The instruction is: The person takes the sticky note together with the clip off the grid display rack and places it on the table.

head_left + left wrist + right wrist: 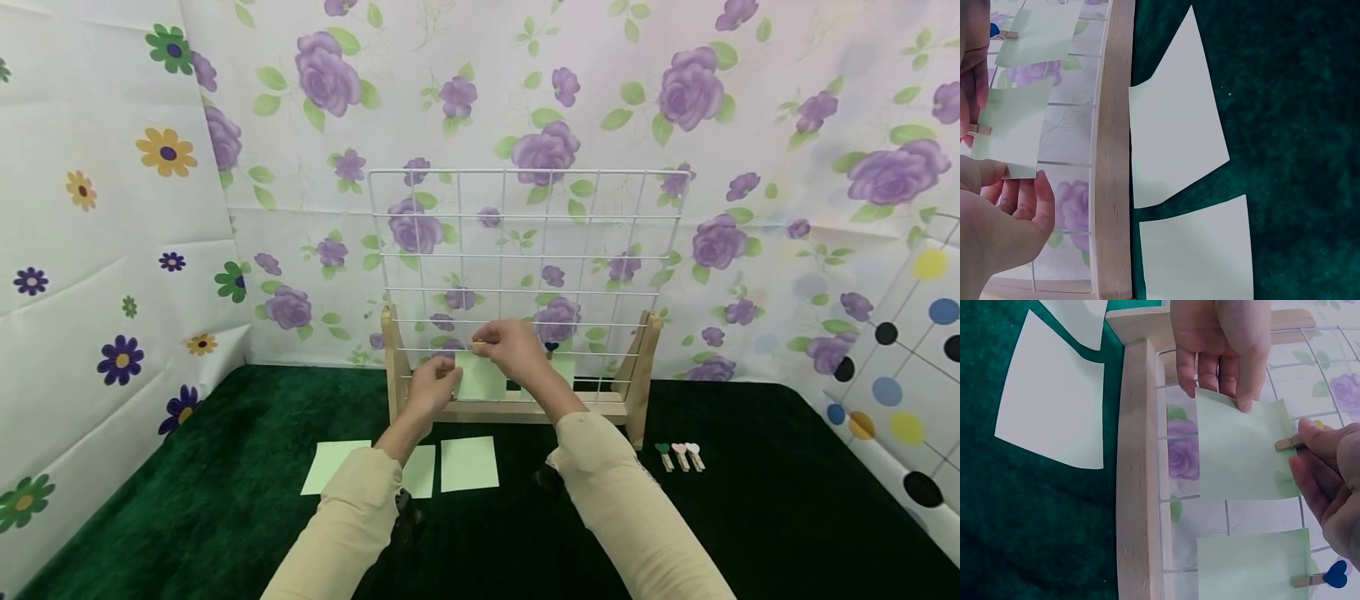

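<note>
My left hand (pixel 430 389) pinches the left edge of a pale green sheet of paper (pixel 482 379) between thumb and fingers, holding it against a white wire grid. At that sheet's top edge, my right hand (pixel 512 348) pinches a small wooden clothespin (pixel 1286 444) with a bit of yellow at its end. The clothespin's tip overlaps the paper in the right wrist view. To the right, a second green sheet (pixel 1254 565) hangs on the grid under a clothespin with a blue heart (pixel 1335 574).
The grid stands in a wooden frame (pixel 637 400) on a dark green cloth (pixel 750 517). Three loose green sheets, one at the right end (pixel 469 463), lie in front. At right lie clothespins with green (pixel 663 454), pink (pixel 680 456) and white hearts (pixel 695 456).
</note>
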`<move>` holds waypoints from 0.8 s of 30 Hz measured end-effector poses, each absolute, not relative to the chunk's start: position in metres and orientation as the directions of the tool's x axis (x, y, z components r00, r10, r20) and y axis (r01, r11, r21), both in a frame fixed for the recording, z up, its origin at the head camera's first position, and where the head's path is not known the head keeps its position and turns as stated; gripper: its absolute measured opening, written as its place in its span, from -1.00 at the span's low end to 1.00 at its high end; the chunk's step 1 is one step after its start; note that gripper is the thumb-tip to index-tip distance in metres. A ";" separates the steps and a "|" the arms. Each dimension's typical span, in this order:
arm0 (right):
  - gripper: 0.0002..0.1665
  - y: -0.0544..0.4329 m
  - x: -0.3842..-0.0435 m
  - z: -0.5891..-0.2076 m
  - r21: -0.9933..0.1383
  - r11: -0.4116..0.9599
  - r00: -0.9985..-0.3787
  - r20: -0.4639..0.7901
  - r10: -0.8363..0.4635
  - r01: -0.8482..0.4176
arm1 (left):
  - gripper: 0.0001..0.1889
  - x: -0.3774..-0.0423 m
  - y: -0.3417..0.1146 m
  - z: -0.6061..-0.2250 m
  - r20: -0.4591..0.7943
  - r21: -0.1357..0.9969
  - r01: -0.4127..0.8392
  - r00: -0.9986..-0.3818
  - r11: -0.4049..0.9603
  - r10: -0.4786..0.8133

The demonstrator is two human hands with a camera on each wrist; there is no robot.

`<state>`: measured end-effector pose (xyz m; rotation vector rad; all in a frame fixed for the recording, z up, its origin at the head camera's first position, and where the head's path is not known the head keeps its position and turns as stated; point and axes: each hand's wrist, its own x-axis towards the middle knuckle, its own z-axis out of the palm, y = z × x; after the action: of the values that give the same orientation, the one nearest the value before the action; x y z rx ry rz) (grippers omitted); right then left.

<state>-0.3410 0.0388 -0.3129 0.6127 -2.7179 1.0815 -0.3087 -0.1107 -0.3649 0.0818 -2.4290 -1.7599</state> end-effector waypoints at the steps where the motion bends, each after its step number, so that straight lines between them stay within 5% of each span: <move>1: -0.78 0.039 -0.341 -0.313 -0.620 0.658 -0.904 0.289 -0.314 -0.427 | -0.75 -0.309 -0.111 -0.365 0.082 0.948 0.037 -0.988 0.316 -0.129; 24: -0.87 0.033 -0.335 -0.313 -0.502 0.713 -0.858 0.423 -0.291 -0.489 | -0.79 -0.306 -0.112 -0.377 0.107 0.940 0.067 -0.989 0.333 -0.101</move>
<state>-0.3351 0.0335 -0.3134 0.6118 -2.6074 0.8936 -0.3062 -0.1122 -0.3772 0.0313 -2.4425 -1.7338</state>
